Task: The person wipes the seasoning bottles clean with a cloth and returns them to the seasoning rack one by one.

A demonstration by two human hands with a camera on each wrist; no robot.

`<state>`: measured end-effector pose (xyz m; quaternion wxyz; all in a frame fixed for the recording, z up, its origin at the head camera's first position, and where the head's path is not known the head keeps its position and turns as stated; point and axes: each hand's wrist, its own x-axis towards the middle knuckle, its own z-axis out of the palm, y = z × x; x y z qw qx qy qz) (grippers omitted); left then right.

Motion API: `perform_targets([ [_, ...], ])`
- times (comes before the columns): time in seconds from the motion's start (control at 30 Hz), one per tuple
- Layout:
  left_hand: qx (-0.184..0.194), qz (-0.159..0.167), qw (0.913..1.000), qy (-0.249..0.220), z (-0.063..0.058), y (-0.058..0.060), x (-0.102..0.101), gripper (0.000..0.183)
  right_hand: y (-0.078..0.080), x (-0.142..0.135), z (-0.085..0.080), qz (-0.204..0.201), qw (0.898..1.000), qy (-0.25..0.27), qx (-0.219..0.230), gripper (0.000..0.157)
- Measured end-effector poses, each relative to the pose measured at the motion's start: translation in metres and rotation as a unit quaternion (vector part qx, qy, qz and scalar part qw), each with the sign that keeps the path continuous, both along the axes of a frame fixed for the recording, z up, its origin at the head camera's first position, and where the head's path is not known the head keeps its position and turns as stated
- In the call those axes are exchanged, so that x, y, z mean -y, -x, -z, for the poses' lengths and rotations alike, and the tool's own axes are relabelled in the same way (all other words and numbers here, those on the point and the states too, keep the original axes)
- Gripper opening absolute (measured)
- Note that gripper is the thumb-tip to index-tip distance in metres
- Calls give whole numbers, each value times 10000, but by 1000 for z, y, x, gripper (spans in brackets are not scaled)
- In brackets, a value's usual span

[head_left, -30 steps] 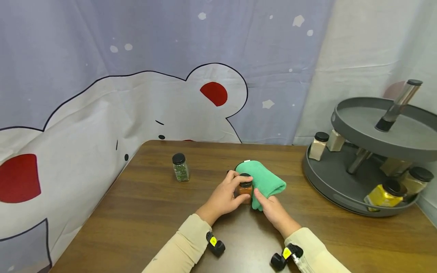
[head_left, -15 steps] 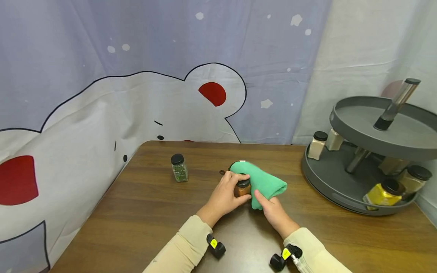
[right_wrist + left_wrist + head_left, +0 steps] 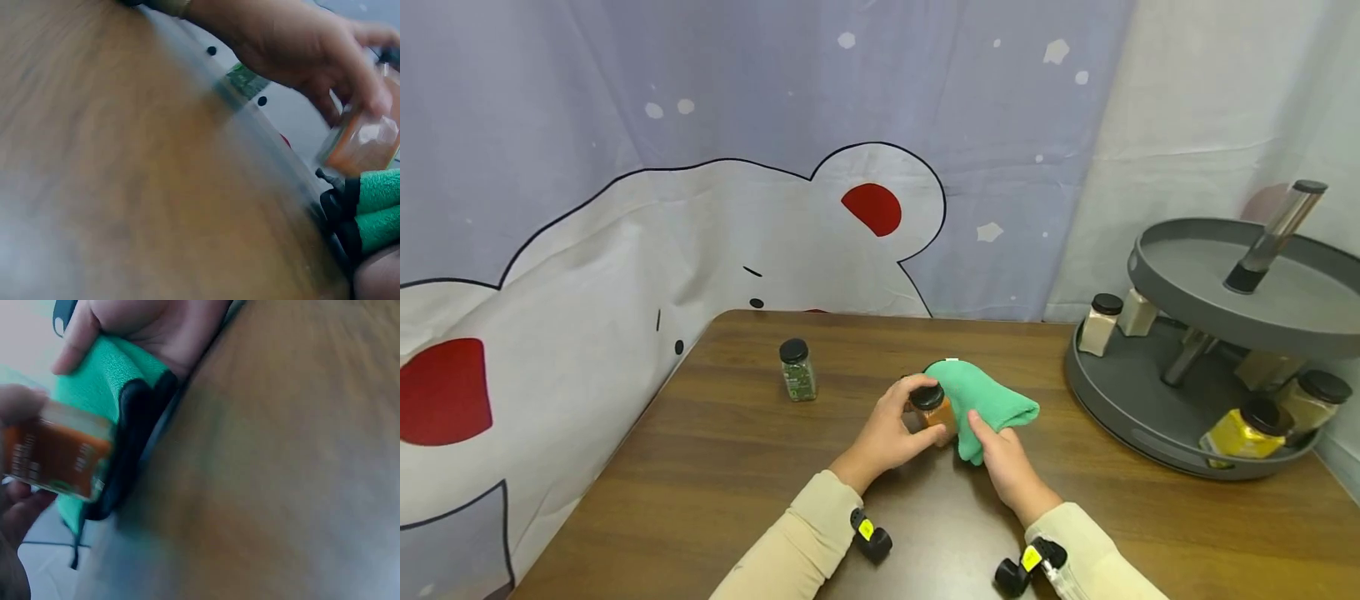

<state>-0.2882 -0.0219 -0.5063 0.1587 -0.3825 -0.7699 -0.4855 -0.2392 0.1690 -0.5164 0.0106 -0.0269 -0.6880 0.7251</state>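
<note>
My left hand grips a small spice jar with a black lid and orange-brown contents, thumb and fingers on either side of it. In the head view the jar leans, its lid toward the left. A folded green cloth is pinched by my right hand, thumb on top, right beside the jar. From the left wrist, the jar's orange label shows against the cloth's dark-edged fold. The right wrist view has the jar's base end close over the green cloth.
A green-herb jar stands on the wooden table, left of the hands. At the right is a two-tier grey turntable rack; its lower tier holds several jars, including a yellow one. A printed curtain hangs behind.
The jar has gone from nearly upright to tilted, its lid swung left. The cloth and right hand have shifted slightly right. The herb jar and rack have stayed put.
</note>
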Motion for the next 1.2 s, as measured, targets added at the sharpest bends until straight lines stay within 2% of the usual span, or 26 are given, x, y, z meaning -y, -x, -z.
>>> perform_targets([
  [0.07,134,116,9965,-819,-3,-1,-2,79,0,0,1,-115,9977,664,-91,24],
  [0.13,232,197,9892,-1435,-7,-2,-4,86,-2,-1,1,-468,9910,1229,-236,23],
  [0.23,428,212,9818,-1838,-11,-2,-6,89,-4,-1,1,-1032,9775,1787,-431,22],
  [0.3,627,208,9779,-1982,-12,-1,-7,88,-5,-2,2,-1232,9721,1927,-524,21],
  [0.47,1173,121,9628,-2432,-17,4,0,88,-4,-5,2,-1101,9710,2054,-531,19],
  [0.6,1237,-254,9601,-2495,-29,7,12,90,-3,-7,0,-632,9727,2169,-527,22],
  [0.7,1236,-799,9664,-2105,-37,7,20,83,-2,-7,-2,-152,9779,2012,-553,19],
  [0.77,1199,-1088,9727,-1661,-41,6,22,75,-1,-5,-5,131,9854,1589,-595,21],
  [0.83,1036,-1239,9801,-1150,-43,5,23,68,-2,-3,-9,303,9917,1031,-710,27],
  [0.9,763,-1236,9870,-695,-45,3,21,64,-5,0,-13,325,9936,430,-988,35],
  [1.03,233,-1167,9929,47,-50,-1,17,58,-12,5,-20,192,9827,-385,-1802,43],
  [1.1,81,-1142,9921,503,-54,-5,16,56,-17,7,-21,146,9725,-714,-2214,41],
  [1.2,35,-922,9893,1131,-62,-12,14,55,-21,10,-22,67,9558,-1052,-2744,36],
])
